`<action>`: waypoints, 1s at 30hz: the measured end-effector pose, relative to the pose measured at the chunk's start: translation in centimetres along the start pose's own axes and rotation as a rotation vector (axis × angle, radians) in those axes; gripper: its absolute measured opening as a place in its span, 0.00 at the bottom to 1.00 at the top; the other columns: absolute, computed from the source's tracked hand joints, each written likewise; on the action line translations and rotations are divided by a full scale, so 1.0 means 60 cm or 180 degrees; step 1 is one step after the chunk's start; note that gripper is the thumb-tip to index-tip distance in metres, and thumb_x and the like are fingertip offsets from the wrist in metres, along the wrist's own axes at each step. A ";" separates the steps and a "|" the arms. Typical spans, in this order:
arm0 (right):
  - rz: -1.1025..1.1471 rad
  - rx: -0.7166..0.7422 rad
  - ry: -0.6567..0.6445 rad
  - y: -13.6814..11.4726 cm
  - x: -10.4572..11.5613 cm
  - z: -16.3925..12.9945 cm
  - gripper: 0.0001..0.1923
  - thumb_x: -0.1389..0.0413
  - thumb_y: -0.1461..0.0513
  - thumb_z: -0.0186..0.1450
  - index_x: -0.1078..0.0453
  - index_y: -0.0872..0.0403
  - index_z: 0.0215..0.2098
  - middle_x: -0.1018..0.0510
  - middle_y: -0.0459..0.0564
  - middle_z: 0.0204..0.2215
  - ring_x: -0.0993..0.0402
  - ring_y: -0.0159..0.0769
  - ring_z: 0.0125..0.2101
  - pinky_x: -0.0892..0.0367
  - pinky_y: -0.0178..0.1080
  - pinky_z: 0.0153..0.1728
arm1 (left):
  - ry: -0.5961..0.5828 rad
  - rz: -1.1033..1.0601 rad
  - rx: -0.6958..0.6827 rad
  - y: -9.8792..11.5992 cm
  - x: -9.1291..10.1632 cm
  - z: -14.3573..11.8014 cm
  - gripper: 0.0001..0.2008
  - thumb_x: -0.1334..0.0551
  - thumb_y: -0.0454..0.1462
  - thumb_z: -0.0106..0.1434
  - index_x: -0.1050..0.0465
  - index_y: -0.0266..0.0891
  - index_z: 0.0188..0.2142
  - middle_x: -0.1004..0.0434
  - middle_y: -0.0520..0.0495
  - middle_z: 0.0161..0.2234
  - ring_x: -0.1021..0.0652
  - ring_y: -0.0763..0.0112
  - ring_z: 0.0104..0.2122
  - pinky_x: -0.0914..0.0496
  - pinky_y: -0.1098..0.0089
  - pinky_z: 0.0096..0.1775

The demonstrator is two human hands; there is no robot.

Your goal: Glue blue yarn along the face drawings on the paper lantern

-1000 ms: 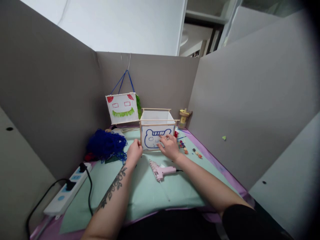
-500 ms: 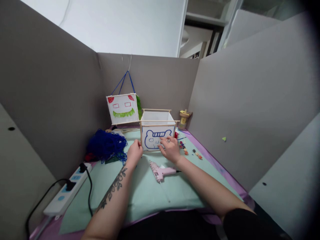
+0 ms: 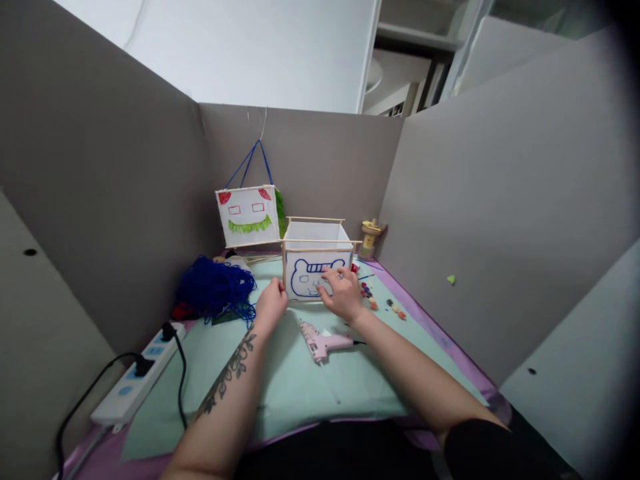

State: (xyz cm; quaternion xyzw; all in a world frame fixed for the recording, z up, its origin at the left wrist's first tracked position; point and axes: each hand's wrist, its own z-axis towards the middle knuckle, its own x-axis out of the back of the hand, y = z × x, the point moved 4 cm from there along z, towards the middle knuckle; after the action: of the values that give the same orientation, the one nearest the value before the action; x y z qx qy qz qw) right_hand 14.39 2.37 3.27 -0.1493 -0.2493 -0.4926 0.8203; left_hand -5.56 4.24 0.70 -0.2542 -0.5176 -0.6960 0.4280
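Observation:
A white paper box lantern [image 3: 317, 248] with a wooden stick frame stands on the mint green mat [image 3: 295, 380]; a blue bear face is drawn on its near side. My left hand [image 3: 271, 305] rests against the box's lower left corner. My right hand [image 3: 341, 291] lies flat on the near face, fingers spread over the blue drawing. A pink glue gun [image 3: 324, 345] lies on the mat just in front of both hands.
A finished lantern [image 3: 248, 215] with red and green marks hangs from blue strings at the back. Blue yarn [image 3: 214, 291] is piled at the left, a white power strip [image 3: 137, 385] nearer me. Small coloured beads [image 3: 383, 303] lie at the right. Grey partitions enclose the desk.
Both hands stay on the bear box; the fingers of my right hand have shifted slightly on its face. The view has drifted a little.

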 end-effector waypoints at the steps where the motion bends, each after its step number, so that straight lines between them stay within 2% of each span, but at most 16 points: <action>1: 0.0001 -0.0012 -0.0023 -0.001 0.000 0.003 0.14 0.46 0.55 0.61 0.29 0.54 0.41 0.24 0.53 0.46 0.37 0.47 0.46 0.46 0.46 0.48 | 0.0001 0.0004 -0.0001 0.000 0.001 0.000 0.04 0.48 0.33 0.59 0.39 0.43 0.32 0.28 0.50 0.28 0.27 0.67 0.30 0.45 0.70 0.27; 4: 0.0102 -0.0038 -0.0036 -0.003 0.007 0.007 0.13 0.46 0.56 0.61 0.29 0.54 0.40 0.24 0.53 0.45 0.36 0.46 0.44 0.45 0.46 0.47 | 0.0001 0.0038 0.0090 -0.002 0.004 0.000 0.04 0.48 0.33 0.59 0.38 0.43 0.33 0.27 0.49 0.28 0.26 0.66 0.30 0.44 0.70 0.27; 7: 0.0351 -0.0188 0.0109 -0.006 0.030 -0.010 0.10 0.48 0.58 0.62 0.30 0.54 0.39 0.23 0.54 0.38 0.34 0.44 0.42 0.42 0.45 0.45 | 0.0016 0.0085 0.0226 -0.006 0.009 0.000 0.05 0.48 0.32 0.59 0.37 0.43 0.33 0.27 0.49 0.28 0.26 0.65 0.31 0.43 0.70 0.28; 10: 0.0719 -0.0544 0.0289 -0.005 0.062 -0.046 0.06 0.50 0.62 0.62 0.32 0.53 0.35 0.26 0.52 0.31 0.33 0.41 0.36 0.38 0.43 0.41 | 0.0018 0.0099 0.0301 -0.010 0.011 0.001 0.06 0.48 0.32 0.59 0.36 0.43 0.34 0.27 0.48 0.29 0.25 0.65 0.31 0.42 0.70 0.28; 12: 0.0954 -0.0780 0.0382 -0.001 0.082 -0.075 0.04 0.49 0.63 0.61 0.34 0.52 0.30 0.28 0.51 0.30 0.33 0.41 0.35 0.37 0.43 0.40 | 0.0007 0.0098 0.0317 -0.012 0.012 0.001 0.07 0.48 0.32 0.59 0.36 0.43 0.35 0.26 0.47 0.29 0.26 0.65 0.31 0.42 0.70 0.28; 14: 0.1156 -0.1032 0.0475 0.009 0.101 -0.106 0.06 0.47 0.62 0.60 0.37 0.51 0.25 0.28 0.51 0.30 0.32 0.41 0.37 0.37 0.44 0.41 | -0.0005 0.0091 0.0322 -0.014 0.013 0.001 0.07 0.48 0.32 0.58 0.36 0.43 0.34 0.26 0.47 0.29 0.26 0.65 0.31 0.42 0.70 0.28; 17: 0.1333 -0.1641 0.0578 0.048 0.126 -0.160 0.10 0.45 0.61 0.58 0.38 0.51 0.21 0.26 0.49 0.29 0.29 0.39 0.34 0.36 0.43 0.41 | 0.0011 0.0082 0.0355 -0.019 0.017 0.002 0.07 0.48 0.32 0.58 0.36 0.43 0.35 0.26 0.47 0.29 0.26 0.64 0.31 0.42 0.70 0.28; 21: 0.1117 -0.2539 0.0499 0.132 0.151 -0.240 0.07 0.43 0.58 0.55 0.32 0.53 0.25 0.25 0.48 0.26 0.29 0.38 0.31 0.35 0.42 0.38 | 0.0020 0.0071 0.0460 -0.031 0.022 0.005 0.07 0.48 0.33 0.59 0.35 0.43 0.36 0.25 0.46 0.32 0.25 0.63 0.33 0.40 0.70 0.29; 26: 0.0916 -0.2996 0.0349 0.222 0.167 -0.315 0.10 0.42 0.55 0.51 0.29 0.54 0.26 0.24 0.49 0.24 0.29 0.39 0.27 0.34 0.41 0.33 | 0.0201 -0.0005 0.0694 -0.046 0.031 0.006 0.08 0.48 0.34 0.60 0.35 0.42 0.39 0.24 0.44 0.36 0.24 0.63 0.37 0.36 0.69 0.34; 30: 0.1141 -0.3229 0.0327 0.249 0.163 -0.336 0.17 0.42 0.55 0.50 0.26 0.56 0.35 0.23 0.50 0.26 0.28 0.39 0.27 0.34 0.39 0.30 | 0.0298 0.0086 0.0710 -0.047 0.068 0.018 0.08 0.48 0.36 0.60 0.35 0.42 0.39 0.25 0.43 0.35 0.25 0.61 0.39 0.34 0.68 0.37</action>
State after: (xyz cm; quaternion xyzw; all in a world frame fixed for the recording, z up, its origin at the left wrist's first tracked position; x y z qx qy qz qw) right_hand 36.66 -7.69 -8.01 -0.5426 0.0897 -0.4101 0.7276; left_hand -10.17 4.19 2.90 -0.1791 -0.5678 -0.6394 0.4865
